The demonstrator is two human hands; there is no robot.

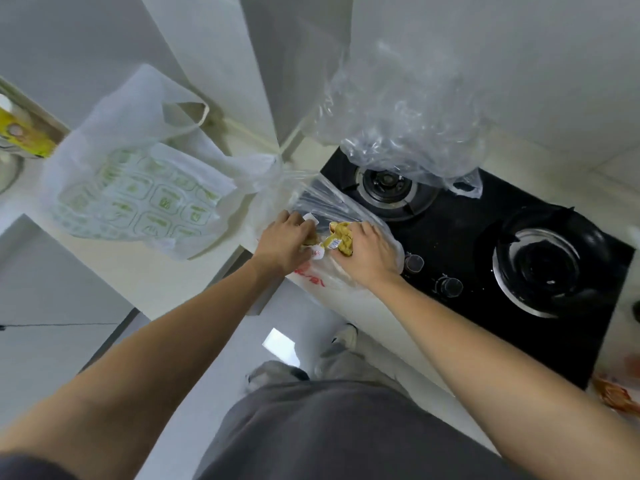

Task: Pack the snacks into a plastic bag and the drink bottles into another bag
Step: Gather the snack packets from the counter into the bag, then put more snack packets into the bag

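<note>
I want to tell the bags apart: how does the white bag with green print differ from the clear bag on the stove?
The white plastic bag with green print is opaque and lies on the pale counter; the clear crumpled plastic bag is see-through, unprinted, and sits over the black gas stove. Neither is in a hand.

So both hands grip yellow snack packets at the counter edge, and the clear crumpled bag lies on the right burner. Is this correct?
Not quite: the head view shows the clear bag over the left burner, not the right. Both hands, left and right, do grip yellow snack packets at the counter edge.

blocked: clear bag [398,116] over burner | open: bare right burner [543,261]
</note>
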